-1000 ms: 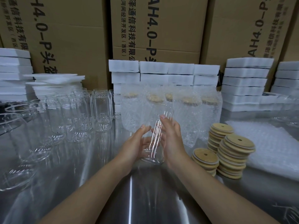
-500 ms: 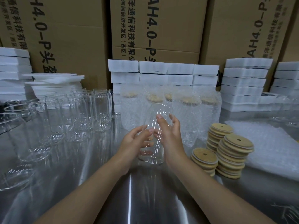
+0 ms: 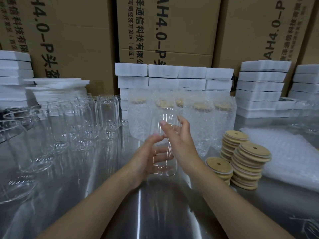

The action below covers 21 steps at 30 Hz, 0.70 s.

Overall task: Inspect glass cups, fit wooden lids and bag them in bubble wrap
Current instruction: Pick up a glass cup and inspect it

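Note:
A clear glass cup [image 3: 164, 161] is held upright between my two hands above the steel table. My left hand [image 3: 146, 156] cradles its lower left side with fingers wrapped behind it. My right hand [image 3: 179, 144] rests on its right side, fingers spread and partly lifted off the glass. Stacks of round wooden lids [image 3: 248, 164] with centre holes stand to the right. Several cups in bubble wrap bags [image 3: 202, 121], lids fitted, stand just behind my hands. A pile of bubble wrap bags [image 3: 290, 152] lies at the far right.
Several bare glass cups [image 3: 82, 125] crowd the left half of the steel table [image 3: 155, 213]. White foam blocks [image 3: 174, 76] are stacked along the back, in front of tall cardboard boxes [image 3: 165, 28]. More foam stacks stand at the far left and right.
The cup has been turned between my hands. My right hand's fingers have loosened and spread, and my left hand has slid round the lower part of the glass.

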Each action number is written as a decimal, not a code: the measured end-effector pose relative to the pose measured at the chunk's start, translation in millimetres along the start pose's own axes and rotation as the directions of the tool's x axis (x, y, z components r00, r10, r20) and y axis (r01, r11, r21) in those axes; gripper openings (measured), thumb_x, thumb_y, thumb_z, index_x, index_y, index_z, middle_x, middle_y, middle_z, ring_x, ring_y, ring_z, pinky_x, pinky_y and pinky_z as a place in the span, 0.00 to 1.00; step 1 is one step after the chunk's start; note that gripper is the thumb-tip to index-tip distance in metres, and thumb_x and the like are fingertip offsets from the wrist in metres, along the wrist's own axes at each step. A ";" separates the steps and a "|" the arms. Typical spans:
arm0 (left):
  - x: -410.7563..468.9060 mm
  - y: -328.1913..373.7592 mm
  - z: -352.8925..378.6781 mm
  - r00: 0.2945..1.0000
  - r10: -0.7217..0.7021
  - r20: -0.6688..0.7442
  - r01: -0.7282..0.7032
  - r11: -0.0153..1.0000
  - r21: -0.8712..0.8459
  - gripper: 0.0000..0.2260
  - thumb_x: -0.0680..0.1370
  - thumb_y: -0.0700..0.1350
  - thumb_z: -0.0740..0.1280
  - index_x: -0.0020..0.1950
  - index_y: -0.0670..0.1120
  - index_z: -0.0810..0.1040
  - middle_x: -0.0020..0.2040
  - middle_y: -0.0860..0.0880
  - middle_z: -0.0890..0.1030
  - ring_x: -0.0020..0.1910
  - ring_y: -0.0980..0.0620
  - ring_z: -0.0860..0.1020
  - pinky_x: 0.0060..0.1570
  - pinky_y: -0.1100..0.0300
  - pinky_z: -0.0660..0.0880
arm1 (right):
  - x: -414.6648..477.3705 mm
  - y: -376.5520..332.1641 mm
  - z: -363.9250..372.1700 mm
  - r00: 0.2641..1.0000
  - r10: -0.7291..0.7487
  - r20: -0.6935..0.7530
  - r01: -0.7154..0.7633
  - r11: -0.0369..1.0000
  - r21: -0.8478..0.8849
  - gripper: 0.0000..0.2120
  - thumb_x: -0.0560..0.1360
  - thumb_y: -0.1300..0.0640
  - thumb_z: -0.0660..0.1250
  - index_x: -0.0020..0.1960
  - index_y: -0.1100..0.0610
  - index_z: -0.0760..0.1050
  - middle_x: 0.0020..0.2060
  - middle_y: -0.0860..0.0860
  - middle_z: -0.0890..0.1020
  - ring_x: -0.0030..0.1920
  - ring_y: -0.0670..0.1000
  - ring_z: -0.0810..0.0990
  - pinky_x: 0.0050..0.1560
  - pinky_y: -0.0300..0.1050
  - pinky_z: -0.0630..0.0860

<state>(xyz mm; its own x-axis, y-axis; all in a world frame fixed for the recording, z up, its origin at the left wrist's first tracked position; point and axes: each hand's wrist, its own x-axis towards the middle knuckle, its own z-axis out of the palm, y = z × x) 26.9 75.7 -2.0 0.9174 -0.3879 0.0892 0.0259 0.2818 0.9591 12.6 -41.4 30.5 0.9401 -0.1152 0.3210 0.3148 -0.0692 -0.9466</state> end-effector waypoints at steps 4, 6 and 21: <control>-2.0 -6.5 4.0 0.993 0.030 -0.110 -0.033 0.999 -0.027 0.31 0.64 0.50 0.78 0.65 0.51 0.73 0.46 0.48 0.86 0.46 0.48 0.84 0.45 0.47 0.82 | 3.2 -22.2 -20.4 0.986 0.000 0.167 0.089 0.845 -0.527 0.36 0.71 0.29 0.50 0.73 0.47 0.64 0.62 0.46 0.76 0.59 0.47 0.75 0.53 0.38 0.69; -1.6 -7.3 3.0 0.986 0.044 -0.162 -0.042 0.999 0.020 0.35 0.60 0.51 0.80 0.65 0.53 0.72 0.45 0.50 0.86 0.48 0.48 0.84 0.50 0.45 0.81 | 2.7 -34.9 -38.2 0.976 0.029 0.216 0.144 0.658 -0.739 0.33 0.73 0.29 0.50 0.68 0.47 0.70 0.62 0.49 0.78 0.62 0.51 0.75 0.56 0.44 0.68; 4.1 -7.7 -9.4 0.918 0.216 -0.333 -0.138 0.960 0.243 0.38 0.58 0.55 0.77 0.65 0.60 0.66 0.58 0.50 0.79 0.56 0.55 0.79 0.46 0.60 0.72 | -1.9 -39.7 -87.1 0.810 0.580 0.083 0.137 -0.049 -0.989 0.41 0.69 0.53 0.73 0.76 0.47 0.55 0.69 0.51 0.69 0.65 0.55 0.72 0.51 0.42 0.70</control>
<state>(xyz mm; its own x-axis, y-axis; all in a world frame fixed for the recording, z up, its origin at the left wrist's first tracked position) 34.2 80.2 -11.5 0.9799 -0.0030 0.1994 -0.1978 0.1112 0.9739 -13.1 -124.7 70.0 0.9551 -0.0508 -0.2918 -0.0165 -0.9928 0.1188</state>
